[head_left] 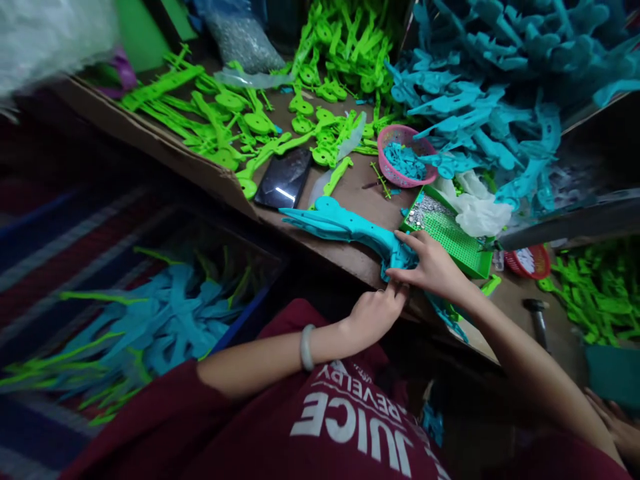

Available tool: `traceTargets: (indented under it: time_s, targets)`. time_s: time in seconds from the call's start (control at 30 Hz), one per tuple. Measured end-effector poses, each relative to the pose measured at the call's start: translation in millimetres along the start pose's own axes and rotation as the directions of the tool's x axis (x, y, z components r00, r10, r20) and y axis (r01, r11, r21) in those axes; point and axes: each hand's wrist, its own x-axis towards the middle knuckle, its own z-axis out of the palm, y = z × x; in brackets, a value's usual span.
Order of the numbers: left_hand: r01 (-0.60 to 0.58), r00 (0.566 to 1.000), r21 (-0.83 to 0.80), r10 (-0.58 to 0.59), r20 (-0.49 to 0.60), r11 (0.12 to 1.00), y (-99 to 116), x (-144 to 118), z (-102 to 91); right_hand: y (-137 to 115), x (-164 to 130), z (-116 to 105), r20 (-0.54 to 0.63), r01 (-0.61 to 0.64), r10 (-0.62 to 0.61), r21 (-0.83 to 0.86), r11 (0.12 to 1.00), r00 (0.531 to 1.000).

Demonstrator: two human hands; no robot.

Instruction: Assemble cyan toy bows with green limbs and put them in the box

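You've got a long teal plastic part (pixel 350 230) lying across the desk (pixel 350 193) edge at frame centre: smooth moulded plastic, flat, w/ a rounded head at its left end and a handle-like end under your hands. Your right hand (pixel 433 267) lies flat on that end, fingers spread and pressing down. Your left hand (pixel 376 310) sits just below at the desk edge, fingers curled, tips pinching the part's lower edge; exact grip is hard to make out. A pale bangle (pixel 307 348) rings the left wrist.

Just right of the part: a green perforated tray (pixel 457 243) w/ a heap of small shiny metal bits in its upper-left corner. Above it, a pink mesh basket (pixel 395 137) holds small teal pieces. A small red basket (pixel 530 261) at right edge holds sth pale, too small to tell.

A dark glossy phone (pixel 285 179) lies left of centre. Lime-green parts (pixel 225 117) sprawl across upper left; teal parts (pixel 490 80) pile upper right. A box at lower left (pixel 165 313) holds blurred teal & green pieces. Another person's hand (pixel 617 420) is cut off lower right.
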Motion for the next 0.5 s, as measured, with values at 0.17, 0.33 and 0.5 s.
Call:
traceTargets:
  time_s: [0.17, 0.33, 0.5]
  targets:
    - [-0.014, 1.0, 0.011, 0.014, -0.012, 1.0, -4.4, -0.9, -0.1, -5.9, -0.7, 1.8, 0.03, -0.011, 0.013, -0.049, 0.999, 0.999]
    - [-0.054, 0.999, 0.014, 0.054, 0.003, 0.998, -6.8, -2.8, -2.1, -5.5, 1.3, -4.6, 0.143, -0.005, 0.007, -0.016, 1.0, 0.99]
    - [-0.072, 0.995, 0.037, 0.074, -0.068, 0.997, -6.4, 3.3, -2.0, 34.8, 11.0, -2.9, 0.166, 0.086, -0.105, 0.117, 0.989, 0.98]
